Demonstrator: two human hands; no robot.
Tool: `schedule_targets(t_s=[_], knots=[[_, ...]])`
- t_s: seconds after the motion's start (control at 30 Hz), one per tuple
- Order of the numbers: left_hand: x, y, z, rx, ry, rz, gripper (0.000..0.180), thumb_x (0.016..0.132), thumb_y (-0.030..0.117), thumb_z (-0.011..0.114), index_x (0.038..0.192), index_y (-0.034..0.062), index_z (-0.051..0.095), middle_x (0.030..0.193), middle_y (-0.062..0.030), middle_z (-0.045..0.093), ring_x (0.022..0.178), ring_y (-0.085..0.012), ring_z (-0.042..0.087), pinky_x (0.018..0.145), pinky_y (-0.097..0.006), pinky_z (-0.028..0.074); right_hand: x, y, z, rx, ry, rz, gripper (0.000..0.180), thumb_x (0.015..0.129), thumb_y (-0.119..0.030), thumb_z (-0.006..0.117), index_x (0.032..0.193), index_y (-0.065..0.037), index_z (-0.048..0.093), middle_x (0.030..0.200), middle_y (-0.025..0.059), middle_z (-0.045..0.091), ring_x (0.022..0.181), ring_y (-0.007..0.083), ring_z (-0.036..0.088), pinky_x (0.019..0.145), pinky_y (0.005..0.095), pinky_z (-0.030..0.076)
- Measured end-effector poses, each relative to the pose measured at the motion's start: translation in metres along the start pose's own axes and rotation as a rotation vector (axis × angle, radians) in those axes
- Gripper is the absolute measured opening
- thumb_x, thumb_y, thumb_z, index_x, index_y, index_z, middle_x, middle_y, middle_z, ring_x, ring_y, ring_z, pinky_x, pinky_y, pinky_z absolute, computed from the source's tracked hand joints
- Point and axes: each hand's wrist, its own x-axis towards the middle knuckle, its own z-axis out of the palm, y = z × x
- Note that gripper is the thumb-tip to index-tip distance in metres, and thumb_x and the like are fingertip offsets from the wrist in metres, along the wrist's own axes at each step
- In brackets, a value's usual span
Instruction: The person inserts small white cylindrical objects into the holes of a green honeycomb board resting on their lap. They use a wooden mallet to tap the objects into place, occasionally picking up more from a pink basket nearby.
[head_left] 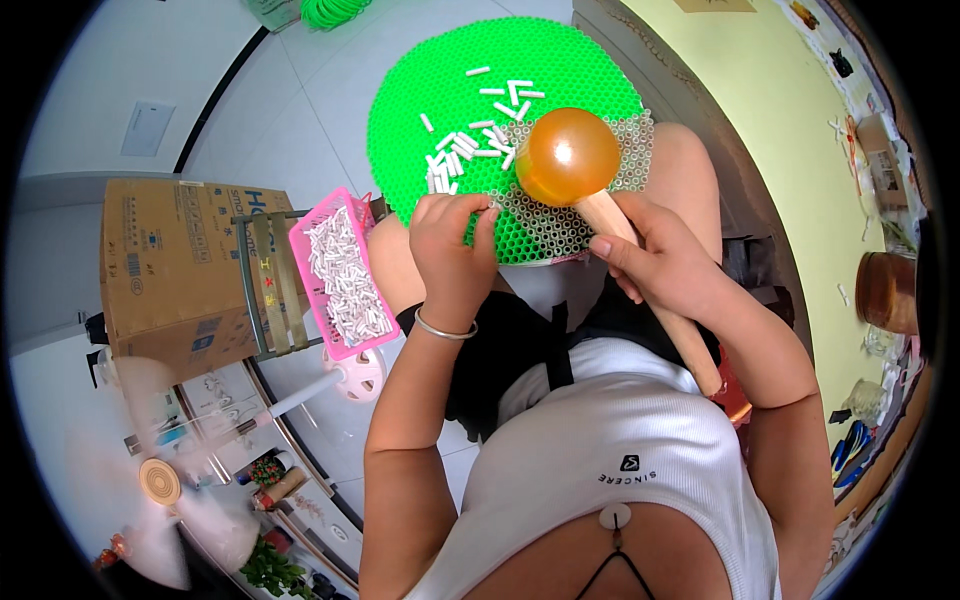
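Observation:
My right hand [650, 250] is wrapped round the wooden handle of a mallet [568, 157] with a round, see-through orange head. That head hangs over a round green board [430, 90] full of small holes, which rests by my knees. Along the board's near right part, the holes hold greyish ring-ended pieces [545, 225]. My left hand [450, 235] is pinched at the board's near edge, left of the mallet; whatever its fingertips hold is too small to make out. Loose short white tubes [460, 148] lie scattered on the board beyond this hand.
To my left, a pink basket [362, 340] full of white tubes stands beside a cardboard box [150, 290]. A fan [160, 480], its blades blurred, stands at the lower left. Bright green coiled cord [335, 12] lies at the far edge. Assorted items line the right side.

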Motion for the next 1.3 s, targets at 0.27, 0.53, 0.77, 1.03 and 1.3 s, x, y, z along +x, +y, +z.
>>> schedule_targets(t_s=[0.27,0.53,0.77,1.03,1.3], knots=[[0.002,0.003,-0.008,0.085,-0.055,0.034,0.019,0.074,0.007,0.078,0.091,0.0062,0.068,0.086,-0.0093,0.067,0.084,-0.0306,0.060,0.077,-0.041,0.047,-0.001,-0.009,0.012,-0.042,-0.022,-0.017,0.029,0.099,-0.022,0.063,0.112,0.002,0.053,0.068,0.0059,0.057,0.052,0.0141,0.055,0.049,0.0302,0.046],[0.011,-0.021,-0.056,0.157,-0.027,-0.314,0.017,0.076,0.009,0.078,0.091,0.0032,0.073,0.083,-0.0129,0.066,0.075,-0.0295,0.062,0.074,-0.041,0.050,0.016,-0.013,0.024,-0.549,0.040,-0.365,0.029,0.095,-0.023,0.065,0.103,0.002,0.053,0.079,0.0244,0.062,0.077,0.0449,0.063,0.068,0.0474,0.049],[0.000,-0.024,-0.042,0.288,-0.144,-0.075,0.012,0.079,0.003,0.073,0.091,0.0038,0.073,0.079,-0.0120,0.061,0.075,-0.0295,0.062,0.066,-0.038,0.050,0.007,-0.004,0.013,-0.419,-0.017,-0.211,0.032,0.097,-0.025,0.064,0.110,0.003,0.054,0.072,0.0172,0.061,0.059,0.0311,0.060,0.058,0.0412,0.049],[0.003,-0.020,-0.030,-0.268,-0.109,-0.167,0.009,0.089,0.000,0.068,0.095,-0.0006,0.063,0.082,-0.0048,0.062,0.071,-0.0120,0.058,0.063,-0.026,0.047,-0.001,0.003,0.002,-0.087,0.021,-0.034,0.027,0.100,-0.023,0.061,0.109,0.002,0.054,0.066,0.0025,0.055,0.048,0.0098,0.052,0.045,0.0264,0.043],[0.005,0.003,-0.010,-0.109,-0.226,-0.001,0.012,0.085,-0.003,0.067,0.095,0.0002,0.060,0.081,-0.0118,0.060,0.070,-0.0242,0.059,0.063,-0.033,0.047,0.001,0.001,0.002,-0.085,0.016,-0.046,0.028,0.099,-0.022,0.062,0.110,0.002,0.054,0.067,0.0028,0.056,0.049,0.0098,0.053,0.045,0.0264,0.043]])
